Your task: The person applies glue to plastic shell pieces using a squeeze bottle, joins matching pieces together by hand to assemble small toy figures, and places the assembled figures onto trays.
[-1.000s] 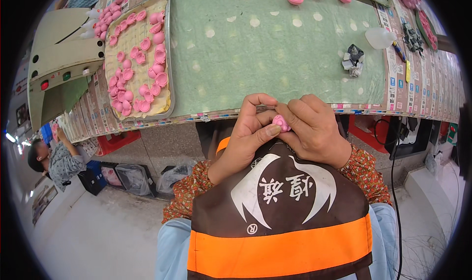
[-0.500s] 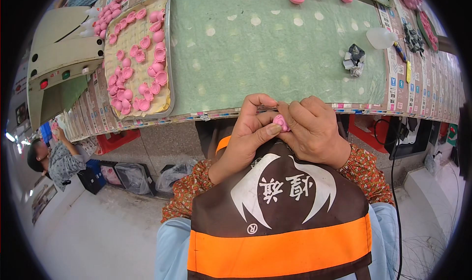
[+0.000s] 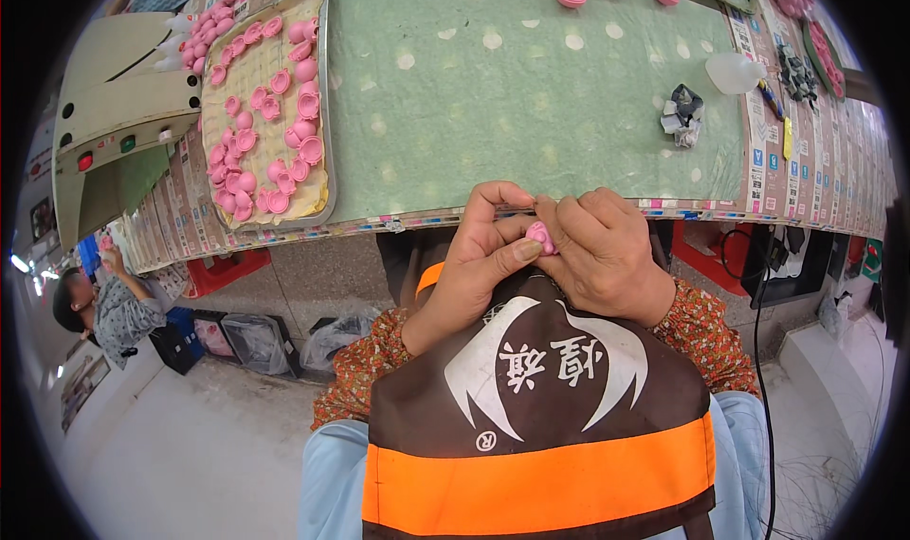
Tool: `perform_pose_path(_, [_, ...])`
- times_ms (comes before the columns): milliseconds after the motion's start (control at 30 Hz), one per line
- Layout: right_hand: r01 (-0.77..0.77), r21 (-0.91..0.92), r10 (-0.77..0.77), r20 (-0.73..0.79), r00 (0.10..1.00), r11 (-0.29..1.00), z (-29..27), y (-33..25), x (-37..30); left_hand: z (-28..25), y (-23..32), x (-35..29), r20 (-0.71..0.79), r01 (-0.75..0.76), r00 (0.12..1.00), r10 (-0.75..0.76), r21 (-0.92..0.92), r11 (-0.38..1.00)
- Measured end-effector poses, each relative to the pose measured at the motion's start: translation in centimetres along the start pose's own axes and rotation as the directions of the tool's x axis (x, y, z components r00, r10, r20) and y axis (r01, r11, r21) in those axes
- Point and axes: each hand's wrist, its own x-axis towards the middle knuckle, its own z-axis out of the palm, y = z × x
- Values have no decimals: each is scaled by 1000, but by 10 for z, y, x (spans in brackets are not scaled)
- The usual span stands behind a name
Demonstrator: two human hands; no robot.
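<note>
The left hand (image 3: 486, 254) and right hand (image 3: 609, 254) pinch a small lumpy pink plastic-looking piece (image 3: 541, 237) by the near edge of the green-covered tabletop (image 3: 531, 132), apparently to steady it.

Small pink piece (image 3: 541, 237), lumpy, between both hands (image 3: 485, 254) (image 3: 607, 256)

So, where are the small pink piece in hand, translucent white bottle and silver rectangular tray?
Small pink piece (image 3: 540, 235), head view: exposed face.
Translucent white bottle (image 3: 731, 73), head view: rounded body.
Silver rectangular tray (image 3: 327, 104), head view: right rim.
</note>
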Motion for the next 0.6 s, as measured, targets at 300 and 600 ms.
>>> perform_pose_path(300, [5,-2,-5,-12,1000,1000,2,0,-1,0,0,0,-11,3,1000,-3,3,1000])
perform_pose_path(600, [-114,42,112,50,992,993,-3,0,3,0,1,0,-20,-13,1000,12,-46,999])
